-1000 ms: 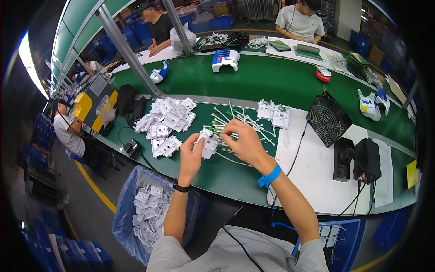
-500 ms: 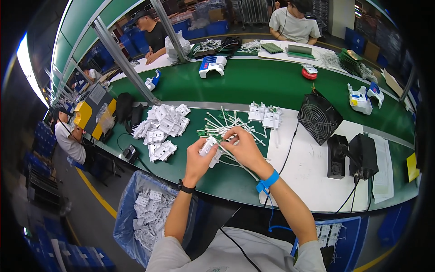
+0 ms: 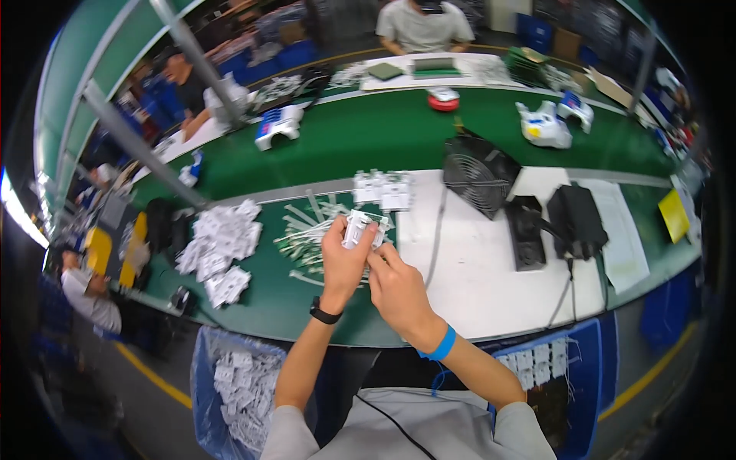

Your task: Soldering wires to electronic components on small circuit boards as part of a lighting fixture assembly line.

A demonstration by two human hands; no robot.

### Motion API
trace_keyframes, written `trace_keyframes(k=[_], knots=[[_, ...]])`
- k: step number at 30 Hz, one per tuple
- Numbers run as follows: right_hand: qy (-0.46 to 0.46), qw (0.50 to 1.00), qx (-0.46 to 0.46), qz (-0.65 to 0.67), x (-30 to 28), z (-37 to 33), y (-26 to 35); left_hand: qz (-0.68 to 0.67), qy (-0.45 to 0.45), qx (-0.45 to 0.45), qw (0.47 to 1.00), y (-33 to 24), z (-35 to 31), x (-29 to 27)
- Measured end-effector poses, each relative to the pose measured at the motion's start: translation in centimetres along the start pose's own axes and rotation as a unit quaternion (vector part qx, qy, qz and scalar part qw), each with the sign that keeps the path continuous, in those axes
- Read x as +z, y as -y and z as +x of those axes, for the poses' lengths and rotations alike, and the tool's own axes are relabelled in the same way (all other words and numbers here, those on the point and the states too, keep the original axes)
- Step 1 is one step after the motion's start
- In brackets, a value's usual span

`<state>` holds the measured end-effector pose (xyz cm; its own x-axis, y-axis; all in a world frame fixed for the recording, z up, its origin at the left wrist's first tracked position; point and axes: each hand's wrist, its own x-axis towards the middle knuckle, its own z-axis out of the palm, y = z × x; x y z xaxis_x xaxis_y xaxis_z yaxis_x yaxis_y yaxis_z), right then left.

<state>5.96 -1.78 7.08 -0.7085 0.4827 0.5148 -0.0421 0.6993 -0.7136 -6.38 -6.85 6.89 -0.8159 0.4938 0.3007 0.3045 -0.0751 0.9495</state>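
Observation:
My left hand (image 3: 343, 264) grips a small white plastic housing (image 3: 357, 229), with the thumb pressed along its face. My right hand (image 3: 400, 291) is closed at the housing's lower right edge. Its bent fingers hide whatever may be between them. Behind and left of my hands lies a spread bundle of white cables (image 3: 307, 239) with greenish ends, on the green bench. Several more white housings (image 3: 383, 189) stand in a group just beyond my hands. To the left is a heap of similar housings (image 3: 222, 238).
A black fan (image 3: 481, 178) and black power boxes (image 3: 576, 221) stand on a white board (image 3: 418, 307) at right. Beyond runs a green conveyor (image 3: 368, 134) carrying white-and-blue casings. A lined bin (image 3: 201, 383) of white parts and a blue crate (image 3: 586, 383) flank me. Co-workers sit opposite.
My view has swung right, so the bench shifts left in it. The right hand has dropped below the housing's edge, and the cables that trailed beneath it no longer show there.

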Motion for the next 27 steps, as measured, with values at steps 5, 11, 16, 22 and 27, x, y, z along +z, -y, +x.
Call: trace_keyframes(k=[5, 11, 16, 22, 27], knots=[[-0.146, 0.970, 0.169, 0.092, -8.4, -4.3, -7.3, 0.116, 0.168, 0.028, 0.979, 0.1, 0.8, 4.3], [-0.341, 0.912, 0.220, 0.054, -17.9, -5.1, -14.0, 0.139, 0.328, 0.075, 0.931, 0.6, -0.8, 9.6], [-0.273, 0.932, 0.229, -0.062, -18.9, -2.1, -13.9, 0.174, 0.390, 0.074, 0.901, 3.2, -0.7, 12.7], [-0.340, 0.920, 0.177, -0.081, -17.2, -3.5, -15.0, 0.285, 0.302, 0.212, 0.885, 4.0, -0.7, 13.5], [-0.320, 0.927, 0.185, -0.067, -16.6, -2.7, -15.5, 0.312, 0.281, 0.244, 0.874, 5.0, -0.9, 13.8]])
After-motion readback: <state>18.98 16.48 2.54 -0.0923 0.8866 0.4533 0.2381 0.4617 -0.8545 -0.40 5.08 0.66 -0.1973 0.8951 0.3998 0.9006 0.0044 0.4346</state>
